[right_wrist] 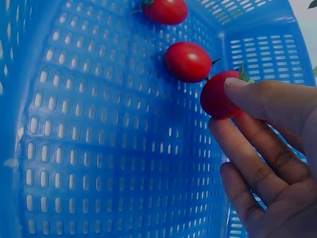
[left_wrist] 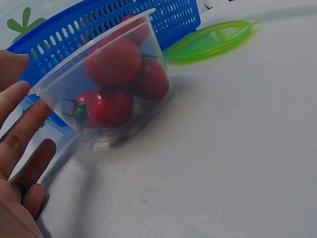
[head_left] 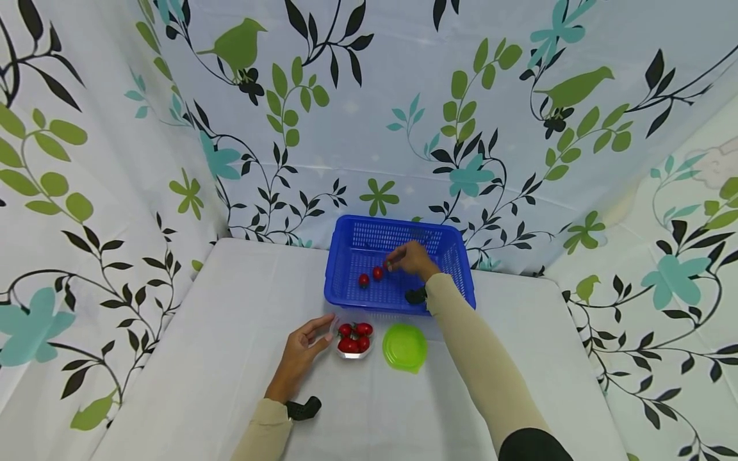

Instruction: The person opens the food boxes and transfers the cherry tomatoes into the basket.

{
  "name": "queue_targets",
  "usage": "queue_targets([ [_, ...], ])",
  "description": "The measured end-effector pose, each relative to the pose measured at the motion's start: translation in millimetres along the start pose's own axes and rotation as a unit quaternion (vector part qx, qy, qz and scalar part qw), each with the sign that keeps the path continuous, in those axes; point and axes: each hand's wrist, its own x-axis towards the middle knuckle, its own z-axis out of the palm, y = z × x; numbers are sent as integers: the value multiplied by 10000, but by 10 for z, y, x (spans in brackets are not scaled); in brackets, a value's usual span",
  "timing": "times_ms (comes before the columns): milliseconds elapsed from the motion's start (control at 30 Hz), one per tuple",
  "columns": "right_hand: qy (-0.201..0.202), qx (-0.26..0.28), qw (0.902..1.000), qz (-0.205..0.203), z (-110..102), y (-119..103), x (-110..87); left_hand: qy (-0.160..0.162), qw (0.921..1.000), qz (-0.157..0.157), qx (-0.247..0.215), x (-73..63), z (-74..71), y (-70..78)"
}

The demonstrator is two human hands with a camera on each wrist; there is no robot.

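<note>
- My right hand (head_left: pixel 412 259) is inside the blue basket (head_left: pixel 380 238), pinching a small red tomato (right_wrist: pixel 218 96) between thumb and fingertips. I cannot tell whether the tomato is clear of the basket floor.
- Two more tomatoes lie in the basket: one (right_wrist: pixel 188 62) close beside the pinched one, the other (right_wrist: pixel 166 10) farther off.
- My left hand (head_left: pixel 302 346) has its fingers loosely spread at the rim of a clear tub (left_wrist: pixel 59 96), gripping nothing. I cannot tell whether a fingertip touches the rim.
- The tub stands upright on the white table (head_left: pixel 230 333), in front of the basket, with several red tomatoes (head_left: pixel 348 345) inside. A green lid (head_left: pixel 405 347) lies just beside it, to my right.
- The pinched tomato looks smooth and round, so a weak or off-centre pinch could let it slip. Squeezing hard might bruise it.
- Lifting it could nudge its close neighbour and roll that away.
- The tub looks light and unheld; a bump from either hand could slide or tip it.
- Its tomatoes sit heaped, so another dropped carelessly on top might roll off.
</note>
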Motion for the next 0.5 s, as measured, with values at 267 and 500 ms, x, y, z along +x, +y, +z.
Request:
queue_targets([
  [267, -131, -322, 9993, 101, 20, -1, 14, 72, 9999, -85, -13, -10, 0, 3],
  [500, -194, -424, 9989, 48, 35, 6, 9, 67, 10000, -58, 38, -14, 1, 11],
])
